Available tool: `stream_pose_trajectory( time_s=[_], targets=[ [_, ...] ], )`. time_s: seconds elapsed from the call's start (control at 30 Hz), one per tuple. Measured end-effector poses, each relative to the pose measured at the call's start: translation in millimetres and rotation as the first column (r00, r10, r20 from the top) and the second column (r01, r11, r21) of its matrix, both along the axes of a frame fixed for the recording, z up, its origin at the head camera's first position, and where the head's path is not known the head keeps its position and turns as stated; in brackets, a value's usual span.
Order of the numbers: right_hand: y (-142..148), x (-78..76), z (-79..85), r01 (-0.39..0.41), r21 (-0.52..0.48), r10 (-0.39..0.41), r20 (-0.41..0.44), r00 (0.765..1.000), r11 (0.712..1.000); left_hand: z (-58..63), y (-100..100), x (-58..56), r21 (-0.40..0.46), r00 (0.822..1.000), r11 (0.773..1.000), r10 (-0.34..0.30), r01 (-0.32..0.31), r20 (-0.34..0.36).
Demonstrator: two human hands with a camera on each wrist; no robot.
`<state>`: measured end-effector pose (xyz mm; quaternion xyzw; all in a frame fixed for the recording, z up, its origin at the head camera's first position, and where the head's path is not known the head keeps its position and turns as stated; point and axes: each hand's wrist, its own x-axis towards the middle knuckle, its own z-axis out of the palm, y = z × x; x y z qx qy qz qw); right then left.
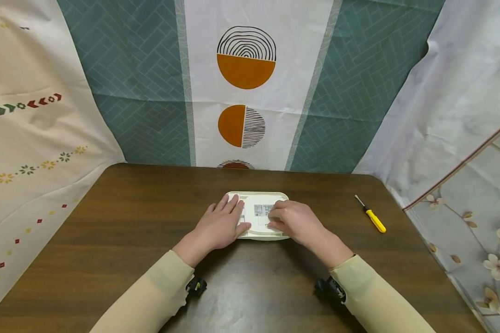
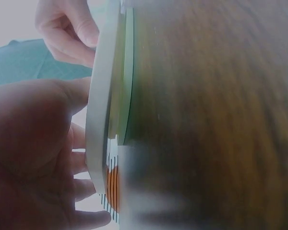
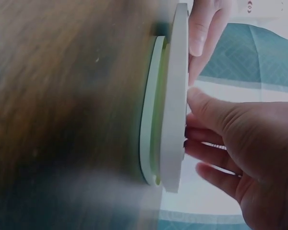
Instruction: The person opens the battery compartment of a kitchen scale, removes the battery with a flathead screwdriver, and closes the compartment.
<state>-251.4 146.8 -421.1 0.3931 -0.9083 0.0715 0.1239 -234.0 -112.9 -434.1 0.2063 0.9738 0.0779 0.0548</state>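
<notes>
A flat white device (image 1: 265,226) with rounded corners lies on the table, a printed grey label (image 1: 263,210) on its upturned face. In the right wrist view a pale green-white lower layer (image 3: 146,124) shows beneath its white body (image 3: 175,105). My left hand (image 1: 220,225) rests flat on the device's left part, fingers spread and thumb toward the middle. My right hand (image 1: 296,221) is over the right part, fingers bent and fingertips touching the face beside the label. I cannot tell whether anything small sits between its thumb and fingers.
A screwdriver (image 1: 375,219) with a yellow handle lies on the brown wooden table (image 1: 150,203), to the right of the device. Patterned cloth (image 1: 150,69) hangs behind the table's far edge, with more cloth along both sides.
</notes>
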Motion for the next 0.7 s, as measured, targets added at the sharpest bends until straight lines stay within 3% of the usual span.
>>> stream_pose_trajectory(
  time_s=[0.33,0.7],
  targets=[
    [6.2,-4.7,-8.2,-0.083,0.006,0.083,-0.067,0.994,0.997,2.9,-0.7,3.1,0.003,1.0,1.0,-0.004,0.004,-0.002],
    [8.0,-2.2,-9.2,-0.083,0.008,0.083,-0.086,0.993,0.997,0.8,-0.2,3.0,-0.007,1.0,1.0,-0.005,0.005,-0.015]
  ],
)
